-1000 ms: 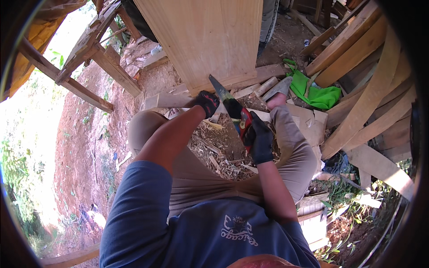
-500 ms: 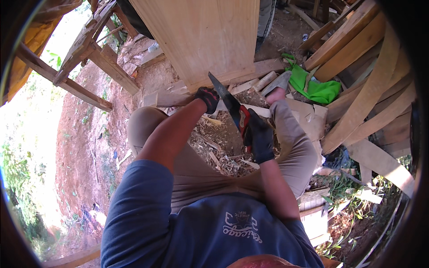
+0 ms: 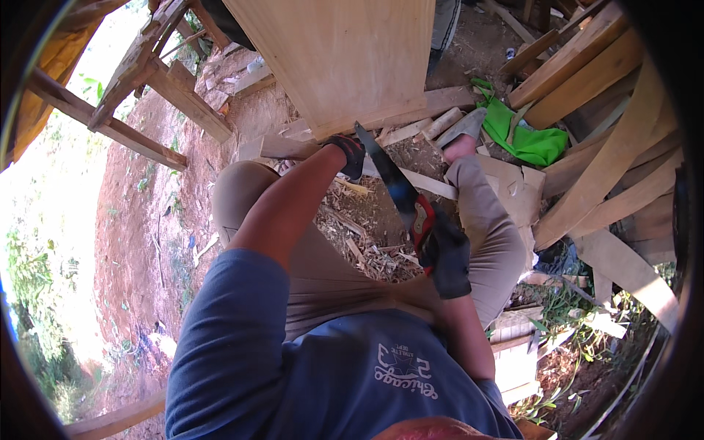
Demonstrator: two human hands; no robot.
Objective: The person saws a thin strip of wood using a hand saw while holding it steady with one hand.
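A handsaw (image 3: 391, 172) with a dark blade and a red-and-black handle is gripped in my right hand (image 3: 446, 255), which wears a dark glove. Its blade slants up and left, with the tip close to the near edge of a wide pale wooden board (image 3: 345, 59). My left hand (image 3: 347, 155), in a black glove with red trim, is closed at the board's near edge, just left of the saw tip. Part of its fingers is hidden from view.
Wood shavings (image 3: 370, 253) cover the ground between my bent legs. Bright green fabric (image 3: 539, 145) lies beyond my right foot. Stacked planks (image 3: 579, 59) lean at the right, and a timber frame (image 3: 139, 88) stands at the left. Another person's leg (image 3: 444, 26) shows behind the board.
My right hand has drawn the saw back toward me, down and slightly right. My left hand stays at the board's edge, and the whole view has shifted a little.
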